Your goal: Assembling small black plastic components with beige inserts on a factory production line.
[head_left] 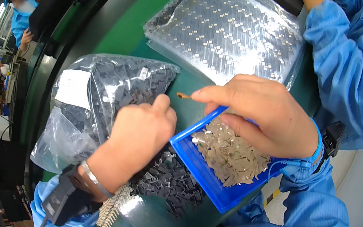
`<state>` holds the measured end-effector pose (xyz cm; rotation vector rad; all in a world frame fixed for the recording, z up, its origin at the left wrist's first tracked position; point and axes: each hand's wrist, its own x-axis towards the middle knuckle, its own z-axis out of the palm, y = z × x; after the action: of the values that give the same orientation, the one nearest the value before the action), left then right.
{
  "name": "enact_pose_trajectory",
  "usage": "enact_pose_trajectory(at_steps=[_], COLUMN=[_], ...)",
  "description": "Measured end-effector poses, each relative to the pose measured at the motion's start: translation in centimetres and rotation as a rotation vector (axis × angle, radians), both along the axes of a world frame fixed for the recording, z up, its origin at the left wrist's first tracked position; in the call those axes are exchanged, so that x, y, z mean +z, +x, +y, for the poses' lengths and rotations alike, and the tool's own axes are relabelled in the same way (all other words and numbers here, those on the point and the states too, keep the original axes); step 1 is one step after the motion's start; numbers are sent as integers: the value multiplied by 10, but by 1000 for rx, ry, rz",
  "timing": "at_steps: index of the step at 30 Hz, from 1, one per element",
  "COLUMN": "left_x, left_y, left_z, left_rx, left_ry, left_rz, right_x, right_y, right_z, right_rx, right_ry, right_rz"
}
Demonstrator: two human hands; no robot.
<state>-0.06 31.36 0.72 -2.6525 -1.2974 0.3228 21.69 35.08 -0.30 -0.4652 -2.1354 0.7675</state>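
Note:
My right hand (266, 114) is closed over the far edge of a blue plastic bin (224, 203), with a small orange-brown piece (183, 96) at its fingertips. Inside the bin lies a heap of thin, flat beige-grey pieces (232, 156). To the left, my left hand (144, 126) is curled with its knuckles up, between a clear bag of dark grey parts (133, 85) and the bin. Its fingertips point down out of sight, so anything in them is hidden. Loose dark grey plastic parts (172, 180) are piled just below it.
A clear bag of silvery parts in rows (230, 29) lies at the back of the green table (125, 30). Gold-coloured metal pieces in a row (112, 210) lie by my left wrist. Another person's blue sleeve (351, 61) is at the upper right; a further person stands far left.

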Motion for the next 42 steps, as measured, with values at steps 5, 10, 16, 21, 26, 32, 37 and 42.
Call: enact_pose_trajectory(at_steps=[5,10,16,21,26,32,37,42], left_x=[20,18,13,12,12,11,8,1], left_y=[-13,-7,-8,-8,-4,3,6,3], left_z=[15,12,5,6,1,-4,-14,-19], left_rx=[186,128,128,137,168,227,255,249], left_ry=[-186,-156,-145,-150,-129,-114,-75,-58], left_rz=[-228,-99,-103,-106,-77,-10,29,6], right_x=[-4,-3,-3,-3,-6,-3,-3,-4], right_y=[3,4,4,5,5,6,3,2], right_z=[2,2,1,2,3,2,0,1], right_rx=[-7,4,7,8,5,18,17,19], right_ry=[-27,-11,10,16,10,-6,-8,15], right_rz=[-11,-3,-6,-7,33,22,42,19])
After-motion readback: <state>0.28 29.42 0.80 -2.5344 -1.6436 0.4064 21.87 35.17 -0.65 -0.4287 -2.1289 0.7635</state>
